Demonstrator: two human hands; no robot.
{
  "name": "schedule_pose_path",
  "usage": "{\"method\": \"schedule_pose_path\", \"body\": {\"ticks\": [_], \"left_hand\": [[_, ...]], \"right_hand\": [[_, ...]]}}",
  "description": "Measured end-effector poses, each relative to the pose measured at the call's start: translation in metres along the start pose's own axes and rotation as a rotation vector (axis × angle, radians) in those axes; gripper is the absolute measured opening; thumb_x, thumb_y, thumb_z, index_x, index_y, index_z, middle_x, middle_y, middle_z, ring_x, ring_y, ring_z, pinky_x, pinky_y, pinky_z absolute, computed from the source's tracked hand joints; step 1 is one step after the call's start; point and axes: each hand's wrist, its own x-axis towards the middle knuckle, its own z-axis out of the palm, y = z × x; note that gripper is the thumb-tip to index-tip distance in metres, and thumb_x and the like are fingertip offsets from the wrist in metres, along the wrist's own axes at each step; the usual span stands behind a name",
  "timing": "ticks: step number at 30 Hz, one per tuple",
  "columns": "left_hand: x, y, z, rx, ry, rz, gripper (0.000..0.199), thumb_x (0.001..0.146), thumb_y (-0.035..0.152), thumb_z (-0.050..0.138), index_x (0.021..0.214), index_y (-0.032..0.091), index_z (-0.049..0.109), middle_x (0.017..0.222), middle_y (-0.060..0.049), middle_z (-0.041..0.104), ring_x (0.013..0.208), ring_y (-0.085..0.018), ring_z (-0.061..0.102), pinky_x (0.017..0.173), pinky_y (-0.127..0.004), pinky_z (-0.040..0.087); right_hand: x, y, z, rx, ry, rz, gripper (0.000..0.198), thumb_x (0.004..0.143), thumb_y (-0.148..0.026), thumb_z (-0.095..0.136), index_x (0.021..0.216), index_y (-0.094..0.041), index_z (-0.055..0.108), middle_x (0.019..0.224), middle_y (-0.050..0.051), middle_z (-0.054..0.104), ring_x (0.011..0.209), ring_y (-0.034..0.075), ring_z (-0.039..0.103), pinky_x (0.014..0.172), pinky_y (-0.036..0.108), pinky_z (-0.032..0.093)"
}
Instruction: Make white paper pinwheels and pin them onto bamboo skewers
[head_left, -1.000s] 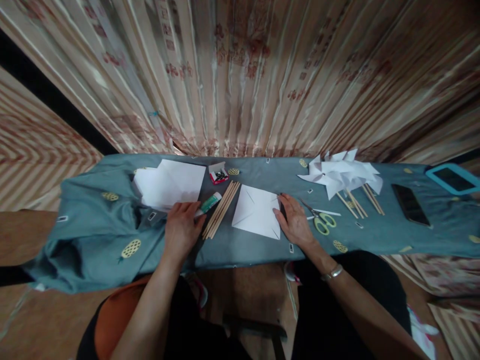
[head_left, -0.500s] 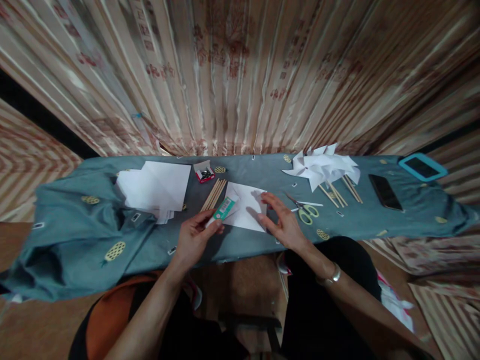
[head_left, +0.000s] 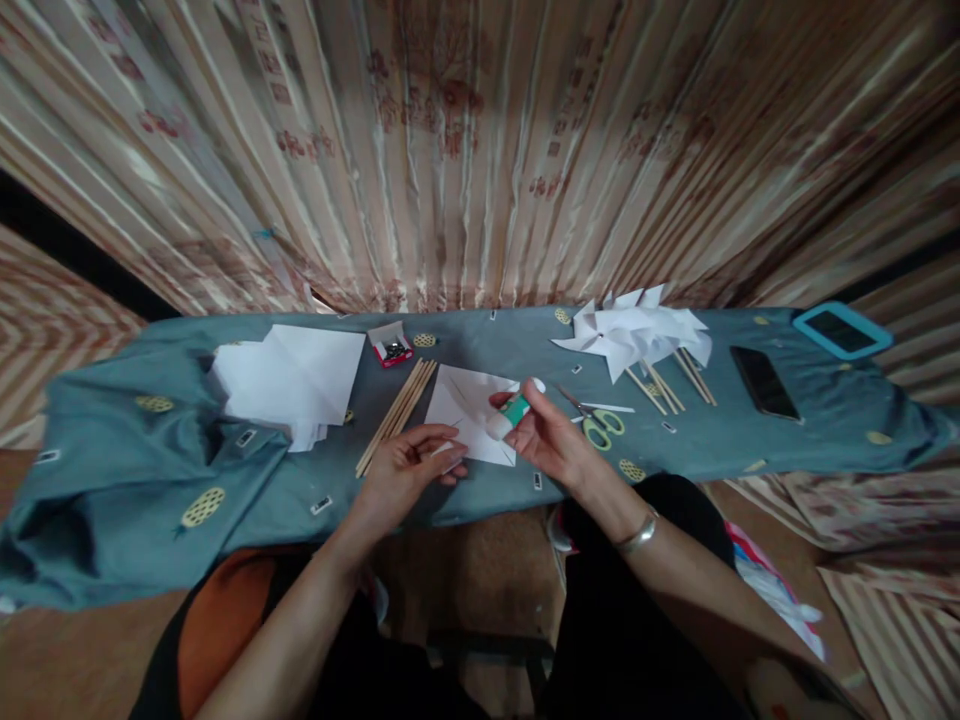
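Note:
My right hand is closed round a green-and-white glue stick, held tilted above the right part of a white paper square. Slits run in from the corners of this square, which lies on the cloth in front of me. My left hand is at the square's lower left edge, thumb and fingers pinched together. A bit of white shows at its fingertips; whether it is a paper corner or something else I cannot tell. Several thin wooden sticks lie just beyond my left hand.
White paper sheets are stacked at left, beside a small red-and-white box of dark pins. Right of the square lie green-handled scissors, paper pinwheels on sticks, a black phone and a blue-framed tablet.
The glue stick has passed from my left hand to my right, which has closed round it. My left hand has moved to the square's lower left edge. The view has shifted slightly.

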Motion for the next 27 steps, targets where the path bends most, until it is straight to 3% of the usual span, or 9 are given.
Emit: {"method": "schedule_pose_path", "body": {"ticks": [2, 6, 9, 12, 16, 23, 27], "left_hand": [[0.003, 0.002, -0.014, 0.116, 0.108, 0.088, 0.049, 0.061, 0.052, 0.082, 0.09, 0.015, 0.07, 0.083, -0.008, 0.075, 0.062, -0.018, 0.068, 0.056, -0.029, 0.054], [0.014, -0.003, -0.052, 0.414, 0.365, 0.223, 0.043, 0.067, 0.051, 0.074, 0.09, 0.015, 0.072, 0.074, -0.004, 0.072, 0.059, -0.015, 0.062, 0.056, -0.026, 0.05], [0.024, -0.011, -0.075, 0.671, 0.477, 0.292, 0.042, 0.074, 0.05, 0.066, 0.1, 0.018, 0.073, 0.091, -0.006, 0.075, 0.064, -0.016, 0.062, 0.064, -0.028, 0.052], [0.034, -0.019, -0.087, 0.871, 0.458, 0.373, 0.041, 0.082, 0.044, 0.056, 0.111, 0.019, 0.071, 0.116, -0.009, 0.07, 0.083, -0.02, 0.067, 0.081, -0.034, 0.055], [0.045, -0.03, -0.091, 1.09, 0.403, 0.437, 0.042, 0.088, 0.033, 0.042, 0.116, 0.017, 0.069, 0.116, -0.013, 0.066, 0.111, -0.028, 0.061, 0.1, -0.042, 0.049], [0.04, -0.029, -0.093, 1.263, 0.346, 0.5, 0.047, 0.092, 0.032, 0.043, 0.133, 0.014, 0.057, 0.128, -0.014, 0.061, 0.12, -0.032, 0.053, 0.105, -0.047, 0.045], [0.036, -0.023, -0.074, 1.224, 0.393, 0.646, 0.04, 0.095, 0.031, 0.043, 0.131, 0.021, 0.056, 0.136, -0.011, 0.056, 0.128, -0.032, 0.048, 0.109, -0.05, 0.042]], "right_hand": [[0.009, -0.006, -0.009, 0.072, 0.012, 0.015, 0.031, 0.08, -0.046, 0.077, 0.082, -0.015, 0.071, 0.077, 0.001, 0.075, 0.06, 0.007, 0.067, 0.056, 0.015, 0.055], [0.016, -0.007, -0.027, 0.123, 0.044, -0.001, 0.028, 0.08, -0.042, 0.077, 0.087, -0.017, 0.07, 0.084, 0.0, 0.076, 0.072, 0.009, 0.071, 0.072, 0.016, 0.06], [0.015, -0.003, -0.04, 0.114, 0.05, -0.014, 0.025, 0.081, -0.041, 0.077, 0.09, -0.018, 0.069, 0.088, -0.001, 0.077, 0.078, 0.009, 0.073, 0.077, 0.017, 0.06], [0.014, 0.0, -0.05, 0.077, 0.053, -0.027, 0.024, 0.081, -0.04, 0.077, 0.091, -0.019, 0.068, 0.091, 0.0, 0.077, 0.083, 0.01, 0.073, 0.079, 0.019, 0.061], [0.016, 0.0, -0.056, 0.035, 0.077, -0.076, 0.023, 0.082, -0.039, 0.076, 0.092, -0.021, 0.068, 0.092, -0.001, 0.077, 0.089, 0.012, 0.073, 0.087, 0.023, 0.06], [0.017, -0.01, -0.055, 0.103, 0.135, -0.065, 0.016, 0.082, -0.03, 0.076, 0.088, -0.019, 0.067, 0.092, 0.001, 0.078, 0.089, 0.011, 0.073, 0.088, 0.022, 0.059], [0.017, -0.013, -0.052, 0.128, 0.162, -0.055, 0.016, 0.082, -0.032, 0.076, 0.088, -0.02, 0.068, 0.089, -0.001, 0.077, 0.085, 0.01, 0.072, 0.083, 0.02, 0.06]]}}
